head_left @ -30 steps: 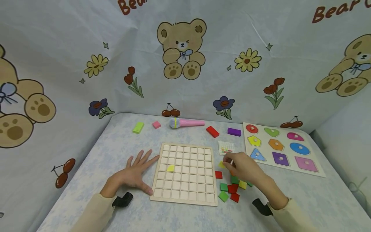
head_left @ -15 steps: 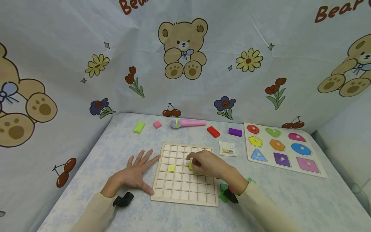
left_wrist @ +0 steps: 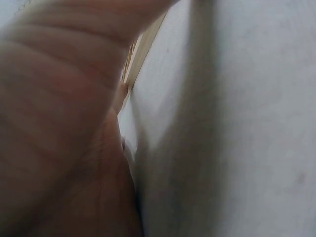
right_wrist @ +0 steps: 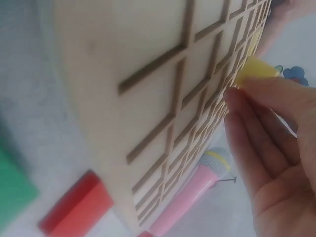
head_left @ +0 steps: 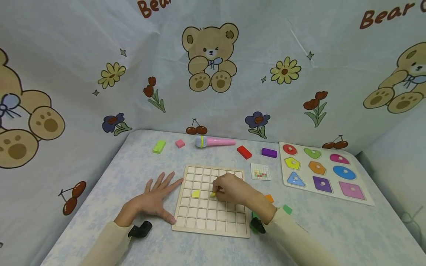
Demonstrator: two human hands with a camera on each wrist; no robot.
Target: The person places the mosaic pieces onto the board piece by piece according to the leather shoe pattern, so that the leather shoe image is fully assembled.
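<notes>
Fingers of your right hand point(head_left: 231, 188) pinch a yellow tile point(right_wrist: 256, 69), tipped up over the middle of the wooden grid board point(head_left: 201, 213); a second ago that hand was at the loose tiles point(head_left: 287, 209) on the right, so a second piece seems to have reached the cells without being laid flat, near the yellow square point(head_left: 195, 193) already lying in one. Your left hand point(head_left: 154, 199) is spread on the counter point(head_left: 139, 162), thumb and index fingertip at the board's left edge. Beyond hangs a bear-printed backdrop point(head_left: 253, 48); before it, the blue-mottled counter carries a shape puzzle point(head_left: 304, 168) at right, a pink toy microphone point(head_left: 217, 141) at the back, a printed grid card point(head_left: 260, 171) and a pink block point(head_left: 180, 143).
</notes>
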